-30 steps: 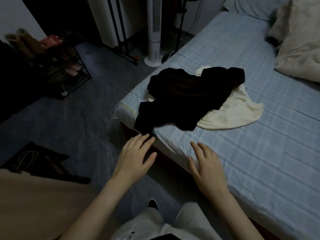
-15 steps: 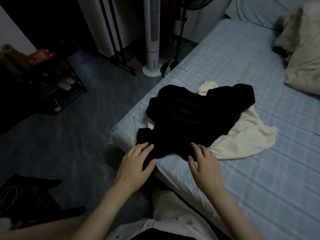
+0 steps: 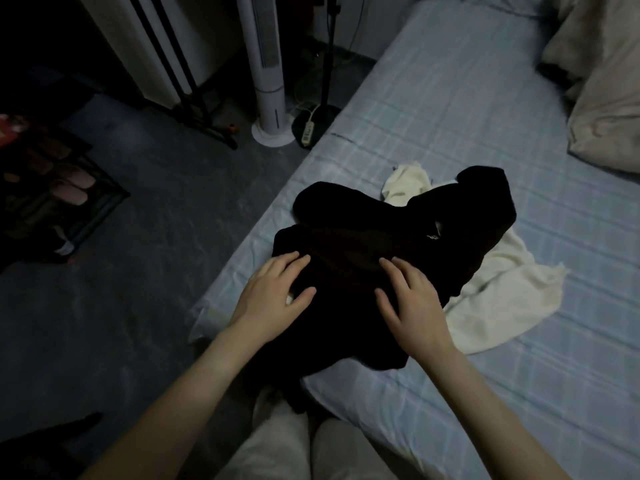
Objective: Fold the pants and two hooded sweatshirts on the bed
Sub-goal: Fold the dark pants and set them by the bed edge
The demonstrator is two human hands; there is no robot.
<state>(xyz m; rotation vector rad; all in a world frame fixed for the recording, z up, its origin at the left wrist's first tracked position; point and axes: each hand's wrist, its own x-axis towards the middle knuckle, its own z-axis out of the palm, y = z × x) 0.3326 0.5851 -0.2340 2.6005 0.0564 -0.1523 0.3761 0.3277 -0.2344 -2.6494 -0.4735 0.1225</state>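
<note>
A heap of black clothing (image 3: 398, 233) lies crumpled near the corner of the bed (image 3: 450, 98), with one end hanging over the mattress edge. I cannot tell the black garments apart. A cream garment (image 3: 498, 299) lies partly under the heap and sticks out to the right and at the back. My left hand (image 3: 273, 299) hovers flat over the heap's left side, fingers straight and spread. My right hand (image 3: 408, 303) is over its near middle in the same way. Whether the fingertips touch the cloth is unclear. Neither hand holds anything.
A beige pillow (image 3: 609, 98) lies at the bed's far right. On the floor to the left stand a white tower fan (image 3: 266, 64), a fan stand (image 3: 327, 64) with a power strip (image 3: 308, 129), and a shoe rack (image 3: 52, 199). My legs are against the bed edge.
I have stepped closer to the bed. Both hands moved forward from in front of the mattress edge to over the black heap. The clothes have not moved.
</note>
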